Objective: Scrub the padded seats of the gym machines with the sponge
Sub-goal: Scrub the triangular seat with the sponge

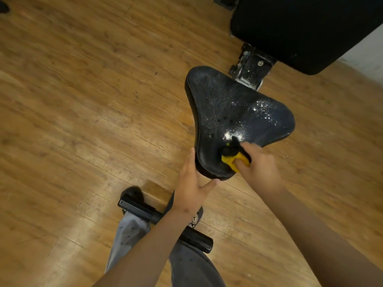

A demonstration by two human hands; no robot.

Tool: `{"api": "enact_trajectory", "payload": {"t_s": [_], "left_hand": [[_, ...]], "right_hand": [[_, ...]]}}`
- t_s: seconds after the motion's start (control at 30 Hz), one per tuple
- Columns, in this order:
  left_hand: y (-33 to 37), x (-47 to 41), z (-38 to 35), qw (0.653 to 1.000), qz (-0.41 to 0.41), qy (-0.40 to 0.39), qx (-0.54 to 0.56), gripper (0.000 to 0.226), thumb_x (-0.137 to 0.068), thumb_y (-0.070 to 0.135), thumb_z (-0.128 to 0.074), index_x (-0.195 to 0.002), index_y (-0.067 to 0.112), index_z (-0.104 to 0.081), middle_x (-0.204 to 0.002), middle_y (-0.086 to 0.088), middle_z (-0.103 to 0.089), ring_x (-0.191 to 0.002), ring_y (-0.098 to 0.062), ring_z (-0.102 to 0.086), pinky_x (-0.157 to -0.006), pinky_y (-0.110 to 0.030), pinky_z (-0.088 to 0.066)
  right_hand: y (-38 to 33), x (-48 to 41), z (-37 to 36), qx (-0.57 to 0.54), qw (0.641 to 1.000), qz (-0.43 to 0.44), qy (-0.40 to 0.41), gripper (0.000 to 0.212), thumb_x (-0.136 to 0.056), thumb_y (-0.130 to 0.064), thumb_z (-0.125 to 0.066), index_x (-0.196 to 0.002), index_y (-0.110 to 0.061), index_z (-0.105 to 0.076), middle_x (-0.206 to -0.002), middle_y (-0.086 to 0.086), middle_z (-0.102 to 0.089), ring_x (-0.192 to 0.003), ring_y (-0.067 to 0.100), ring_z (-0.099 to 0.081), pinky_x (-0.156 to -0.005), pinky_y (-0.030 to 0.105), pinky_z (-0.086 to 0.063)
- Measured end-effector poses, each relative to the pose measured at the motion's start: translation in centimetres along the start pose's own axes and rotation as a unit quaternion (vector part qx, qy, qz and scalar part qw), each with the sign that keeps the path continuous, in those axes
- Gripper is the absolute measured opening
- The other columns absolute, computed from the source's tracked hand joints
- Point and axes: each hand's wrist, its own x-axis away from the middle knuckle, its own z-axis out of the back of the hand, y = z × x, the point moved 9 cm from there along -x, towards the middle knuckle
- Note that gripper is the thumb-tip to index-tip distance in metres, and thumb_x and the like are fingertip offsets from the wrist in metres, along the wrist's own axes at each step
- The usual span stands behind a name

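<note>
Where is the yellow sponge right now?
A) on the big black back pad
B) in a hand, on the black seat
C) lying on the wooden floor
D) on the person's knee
B: the right hand grips the sponge against the near end of the seat, beside white foam specks.

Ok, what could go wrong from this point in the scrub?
1. The sponge in the right hand works at the near tip of the seat, so a stroke may slide off the edge.
2. White suds sit on the far side and may get missed.
3. Suds could drip onto the wood floor and make it slippery.
</note>
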Motion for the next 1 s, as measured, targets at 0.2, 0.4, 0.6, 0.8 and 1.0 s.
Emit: {"api": "enact_trajectory", "payload": {"t_s": [0.2,0.4,0.6,0.8,1.0], "left_hand": [[0.1,-0.7,1.6,0.993,0.033,0.049,0.101,0.053,-0.098,0.025,-0.051,-0.148,0.021,-0.034,-0.145,0.005,-0.043,-0.134,-0.012,-0.042,-0.112,-0.043,-0.037],[1.6,-4.0,0.7,0.949,0.148,0.233,0.151,0.033,-0.103,0.032,-0.040,-0.127,0.011,-0.050,-0.119,-0.002,-0.056,-0.107,-0.018,-0.056,-0.083,-0.024,-0.048],[1.1,-3.2,0.7,0.920,0.174,0.313,0.159,0.028,-0.104,0.032,-0.031,-0.113,0.017,-0.053,-0.096,0.002,-0.059,-0.084,-0.015,-0.057,-0.071,-0.030,-0.046],[1.5,-3.0,0.7,0.926,0.192,0.301,0.123,0.028,-0.105,0.031,-0.030,-0.114,0.017,-0.052,-0.090,0.008,-0.056,-0.077,-0.006,-0.054,-0.058,-0.018,-0.037],[1.4,-2.7,0.7,0.923,0.225,0.298,0.097,0.034,-0.104,0.036,-0.027,-0.117,0.019,-0.053,-0.095,0.006,-0.057,-0.075,-0.007,-0.051,-0.056,-0.021,-0.033]], "right_hand": [[-1.2,4.8,-1.5,-0.111,0.990,-0.061,0.061,0.027,-0.080,-0.011,-0.073,-0.106,-0.015,-0.064,-0.087,0.000,-0.062,-0.076,0.015,-0.055,-0.061,0.020,-0.041],[5.6,0.8,0.8,-0.094,0.974,-0.156,0.133,0.028,-0.085,-0.006,-0.062,-0.112,-0.014,-0.063,-0.091,0.007,-0.065,-0.080,0.024,-0.060,-0.062,0.029,-0.042],[4.7,1.4,0.6,-0.120,0.969,-0.155,0.150,0.016,-0.086,-0.014,-0.065,-0.102,-0.015,-0.061,-0.084,0.002,-0.062,-0.074,0.017,-0.058,-0.060,0.028,-0.043],[3.4,-0.1,0.3,-0.078,0.991,-0.053,0.091,0.015,-0.085,-0.008,-0.064,-0.100,-0.009,-0.063,-0.080,0.001,-0.053,-0.069,0.016,-0.050,-0.058,0.026,-0.036],[8.1,-7.3,2.6,-0.047,0.978,-0.165,0.116,0.014,-0.089,-0.011,-0.055,-0.101,-0.006,-0.058,-0.090,0.014,-0.059,-0.084,0.033,-0.058,-0.065,0.032,-0.039]]}}
